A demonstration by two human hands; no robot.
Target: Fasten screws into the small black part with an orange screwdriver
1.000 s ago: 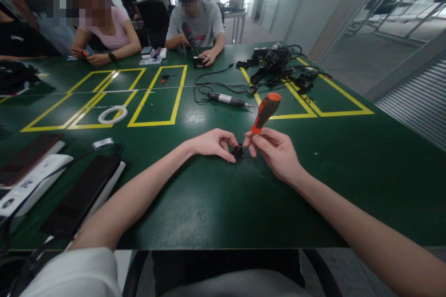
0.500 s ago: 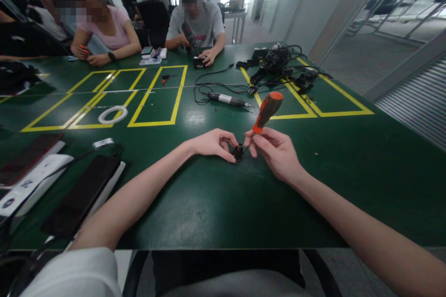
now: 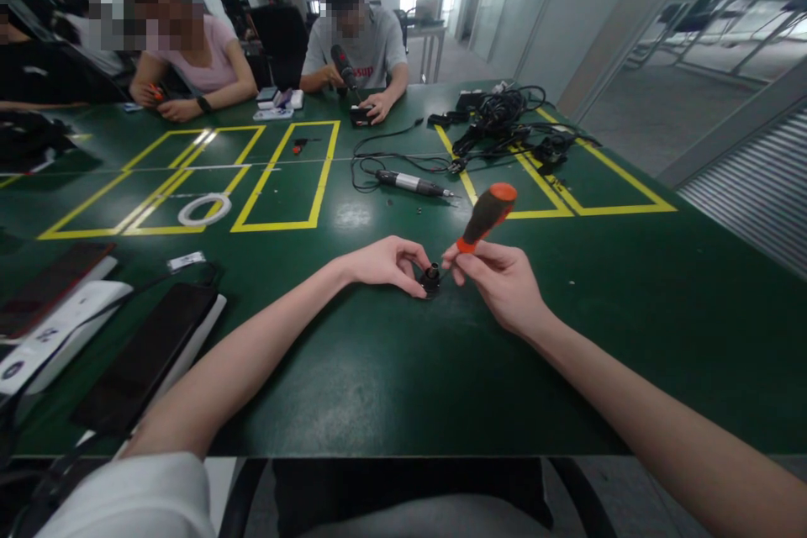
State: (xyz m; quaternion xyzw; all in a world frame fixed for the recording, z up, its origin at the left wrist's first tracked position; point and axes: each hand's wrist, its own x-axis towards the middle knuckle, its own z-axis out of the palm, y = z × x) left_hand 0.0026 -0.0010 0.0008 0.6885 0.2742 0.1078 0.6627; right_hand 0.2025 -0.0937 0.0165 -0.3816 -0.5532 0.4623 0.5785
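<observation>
Left hand pinches a small black cylindrical part on the green table, while right hand, fingers closed, tilts an orange-and-black-handled screwdriver into it.

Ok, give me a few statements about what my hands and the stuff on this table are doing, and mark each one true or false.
1. The right hand holds a screwdriver with an orange and black handle. True.
2. The left hand lies flat, well away from the small black part. False: its fingertips pinch that part against the green table.
3. A white ring lies among the yellow lines, to the left beyond the hands. True.
4. The left hand grips the silver and black power tool. False: that tool lies untouched on the table, beyond both hands.
</observation>
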